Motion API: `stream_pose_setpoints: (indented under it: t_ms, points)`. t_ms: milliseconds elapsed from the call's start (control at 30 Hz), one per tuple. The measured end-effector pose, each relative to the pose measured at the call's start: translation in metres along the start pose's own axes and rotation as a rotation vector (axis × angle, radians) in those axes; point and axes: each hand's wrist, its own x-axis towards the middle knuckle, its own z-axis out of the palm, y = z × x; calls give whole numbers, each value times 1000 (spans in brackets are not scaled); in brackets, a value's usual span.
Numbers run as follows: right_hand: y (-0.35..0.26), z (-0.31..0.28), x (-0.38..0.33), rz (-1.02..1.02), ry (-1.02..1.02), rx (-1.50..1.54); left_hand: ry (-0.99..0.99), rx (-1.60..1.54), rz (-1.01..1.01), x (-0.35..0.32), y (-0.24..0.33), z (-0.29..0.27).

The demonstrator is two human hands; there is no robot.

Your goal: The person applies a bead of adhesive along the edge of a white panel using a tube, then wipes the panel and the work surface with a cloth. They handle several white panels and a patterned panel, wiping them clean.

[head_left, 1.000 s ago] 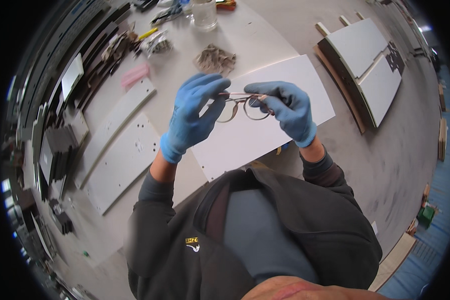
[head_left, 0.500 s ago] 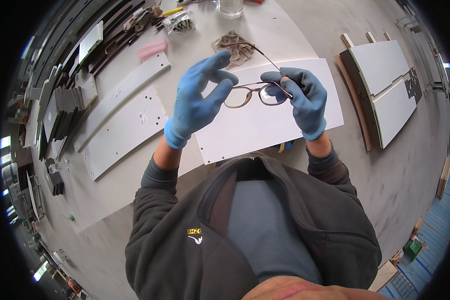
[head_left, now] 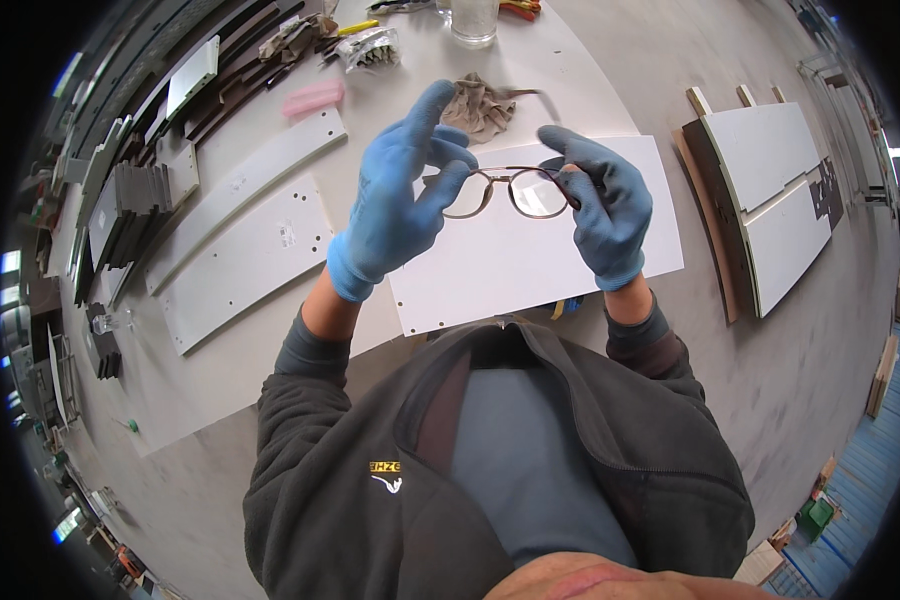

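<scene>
A pair of eyeglasses (head_left: 497,178) with a thin dark frame and clear lenses is up in the air between my blue-gloved hands. My right hand (head_left: 606,200) pinches it at the right end of the frame, beside the hinge. At the opposite end, my left hand (head_left: 398,185) has its thumb and bent fingers closed on the frame, its index finger pointing up. One temple arm shows blurred beyond the lenses. Under the glasses lies a white panel (head_left: 530,265). A crumpled beige cloth (head_left: 482,108) rests just beyond my hands.
White drilled panels (head_left: 240,260) lie to the left, near stacked dark pieces (head_left: 130,215). A pink block (head_left: 313,98), a clear bag of small parts (head_left: 370,48) and a glass jar (head_left: 473,22) sit at the back. More white panels (head_left: 765,200) stand stacked on the right.
The eyeglasses have turned more level, lenses side by side, and the temple arm has swung. My left thumb and fingers have closed on their left end. My right index finger has lifted outward.
</scene>
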Motion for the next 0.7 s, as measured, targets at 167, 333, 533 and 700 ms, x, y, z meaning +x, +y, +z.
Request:
stream_pose_setpoints:
  t_ms: [167, 333, 533, 700]
  points:
    - [1, 1, 10, -230, 9, -170, 129, -124, -8, 0, 18, -15]
    - [-1, 3, 20, -80, -181, -6, 184, -364, -127, -3, 29, -32]
    - [-15, 19, 18, 134, -106, 274, 257, -864, -126, -4, 28, -50]
    - [-63, 19, 19, -294, -137, -34, 325, -928, 131, -1, 67, -70]
